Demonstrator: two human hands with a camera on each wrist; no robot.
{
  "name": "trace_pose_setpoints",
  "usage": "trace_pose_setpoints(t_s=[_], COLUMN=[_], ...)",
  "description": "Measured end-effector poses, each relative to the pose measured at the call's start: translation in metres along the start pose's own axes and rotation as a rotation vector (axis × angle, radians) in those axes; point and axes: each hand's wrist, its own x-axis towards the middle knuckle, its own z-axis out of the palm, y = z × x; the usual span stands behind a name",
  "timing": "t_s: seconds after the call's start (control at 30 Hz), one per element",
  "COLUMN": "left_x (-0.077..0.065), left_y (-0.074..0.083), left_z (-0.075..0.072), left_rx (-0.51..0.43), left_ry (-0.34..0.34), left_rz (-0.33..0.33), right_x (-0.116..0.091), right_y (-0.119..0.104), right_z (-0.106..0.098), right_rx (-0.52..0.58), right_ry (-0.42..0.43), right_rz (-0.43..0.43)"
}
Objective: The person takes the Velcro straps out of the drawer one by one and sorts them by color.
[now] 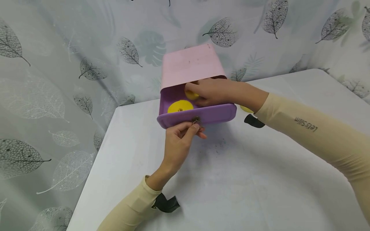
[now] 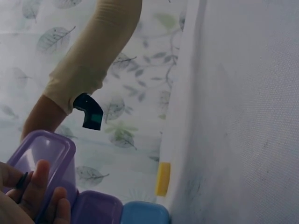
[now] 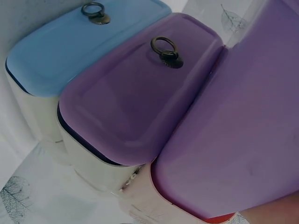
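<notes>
A purple drawer (image 1: 202, 114) stands pulled out of a pink cabinet (image 1: 190, 64). My left hand (image 1: 177, 141) pinches the metal ring pull (image 1: 197, 123) on its front; the left wrist view shows that hand's fingers at the drawer front (image 2: 58, 140). Reaching over the drawer's right side, my right hand (image 1: 214, 91) has its curled fingers on a yellow rounded piece (image 1: 190, 95), partly hidden by them. Beside it in the drawer lies a yellow round piece (image 1: 180, 106) with a small hole.
Below the open drawer are a shut purple drawer (image 3: 140, 93) and a shut blue drawer (image 3: 70, 51), each with a ring pull. Another yellow piece (image 1: 246, 109) lies on the white table (image 1: 231, 192), right of the cabinet. A leaf-patterned curtain (image 1: 101, 48) hangs behind.
</notes>
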Motion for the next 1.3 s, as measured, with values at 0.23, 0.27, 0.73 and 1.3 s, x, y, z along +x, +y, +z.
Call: trace_pose_setpoints(t_s=[0.23, 0.27, 0.73, 1.3], left_x=[-0.001, -0.001, -0.004, -0.004], left_y=[-0.001, -0.002, -0.003, -0.003], left_z=[0.0, 0.0, 0.003, 0.004], left_rx=[-0.005, -0.005, -0.01, 0.006], left_ry=[0.002, 0.002, 0.0, -0.007], left_rz=[-0.008, -0.011, -0.022, -0.007], right_x=[-0.005, -0.006, -0.017, -0.03], right_y=[0.0, 0.0, 0.001, -0.002], right_z=[-0.001, -0.001, 0.0, -0.008], right_rx=[0.073, 0.078, 0.094, 0.129], right_ry=[-0.006, -0.012, 0.006, 0.021], right_rz=[-0.007, -0.002, -0.019, -0.052])
